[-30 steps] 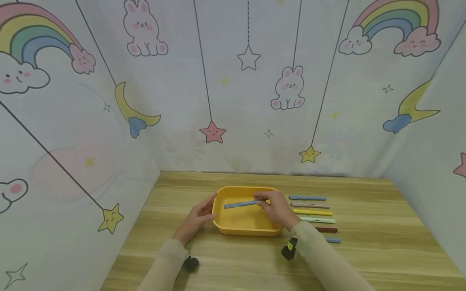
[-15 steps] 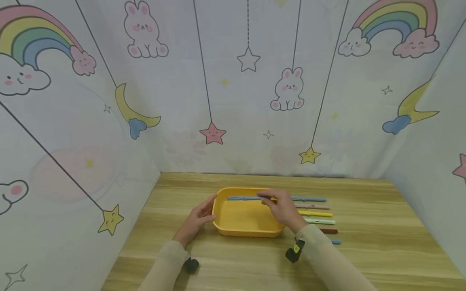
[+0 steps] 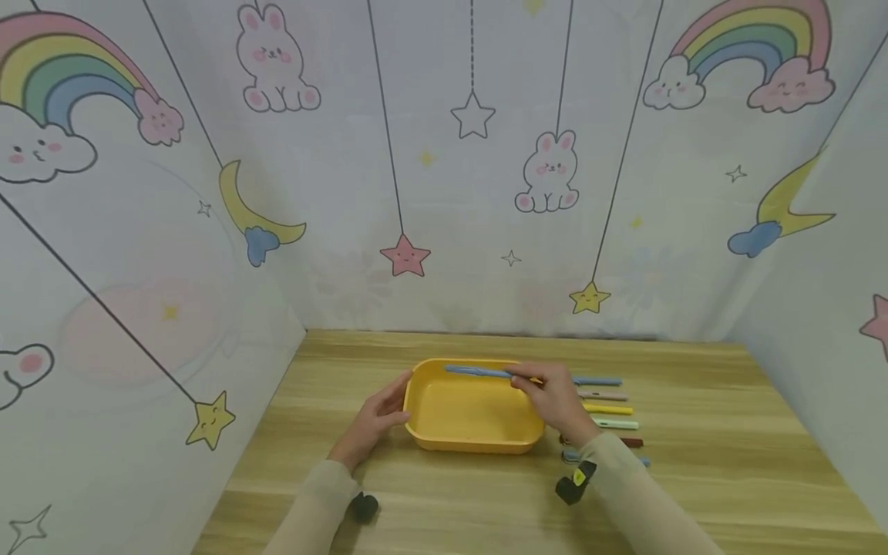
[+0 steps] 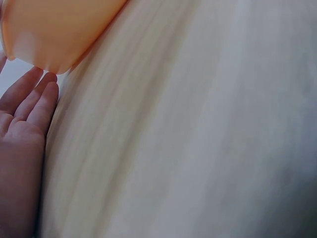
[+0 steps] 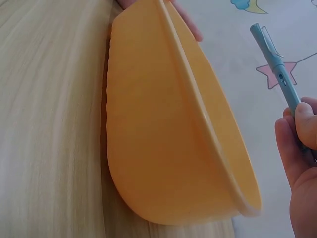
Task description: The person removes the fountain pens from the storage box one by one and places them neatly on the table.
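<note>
My right hand (image 3: pixel 557 397) pinches a blue pen (image 3: pixel 479 371) near one end, between thumb and fingers. The pen lies nearly level above the back right part of a yellow plastic tray (image 3: pixel 472 445), its clip end pointing left. In the right wrist view the clip and a small slot show on the barrel of the pen (image 5: pixel 277 62), which is clear of the tray's rim. At the tray's left end my left hand (image 3: pixel 375 418) rests with fairly straight fingers against the outer wall. The left wrist view shows those fingertips (image 4: pixel 49 79) right at the tray wall.
Right of the tray several pens lie in a column: blue (image 3: pixel 600 381), grey-pink (image 3: pixel 609 396), yellow (image 3: pixel 610 410), pale green (image 3: pixel 620 424), dark red (image 3: pixel 627 442) and another blue one, partly behind my right arm. A patterned curtain (image 3: pixel 458 301) borders the wooden table (image 3: pixel 444 509).
My right hand has moved right and slightly back with the blue pen, from over the tray's middle to its back right. My left hand and the tray have stayed put.
</note>
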Motion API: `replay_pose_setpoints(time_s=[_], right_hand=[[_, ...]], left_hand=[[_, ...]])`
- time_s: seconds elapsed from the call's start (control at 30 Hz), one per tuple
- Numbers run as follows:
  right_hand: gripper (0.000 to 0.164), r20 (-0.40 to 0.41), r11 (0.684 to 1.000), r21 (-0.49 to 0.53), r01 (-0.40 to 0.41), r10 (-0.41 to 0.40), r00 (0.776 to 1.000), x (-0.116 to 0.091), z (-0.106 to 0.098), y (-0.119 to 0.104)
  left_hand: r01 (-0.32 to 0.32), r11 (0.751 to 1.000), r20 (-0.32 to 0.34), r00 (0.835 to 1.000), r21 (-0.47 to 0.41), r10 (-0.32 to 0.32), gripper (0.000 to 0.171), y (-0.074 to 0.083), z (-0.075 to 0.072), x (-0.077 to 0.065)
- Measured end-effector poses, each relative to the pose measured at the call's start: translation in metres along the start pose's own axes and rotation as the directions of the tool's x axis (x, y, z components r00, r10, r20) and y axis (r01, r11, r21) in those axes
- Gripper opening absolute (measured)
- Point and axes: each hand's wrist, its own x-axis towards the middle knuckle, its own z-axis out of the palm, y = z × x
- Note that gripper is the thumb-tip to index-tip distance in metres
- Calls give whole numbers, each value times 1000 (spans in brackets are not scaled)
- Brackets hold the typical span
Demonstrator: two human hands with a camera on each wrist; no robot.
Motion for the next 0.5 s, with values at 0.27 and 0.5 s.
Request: replay_pose_setpoints(time_s=[0.27,0.5], right_hand=[[25,-60,998,43,-50,53,997,-12,-8,11],[21,-112,999,51,-4,10,994,-22,-22,9]], left_hand=[[10,1000,1,1000,2,-10,73,-2,0,-2],[-8,1000,8,1000,6,8,73,-1,-1,-1]])
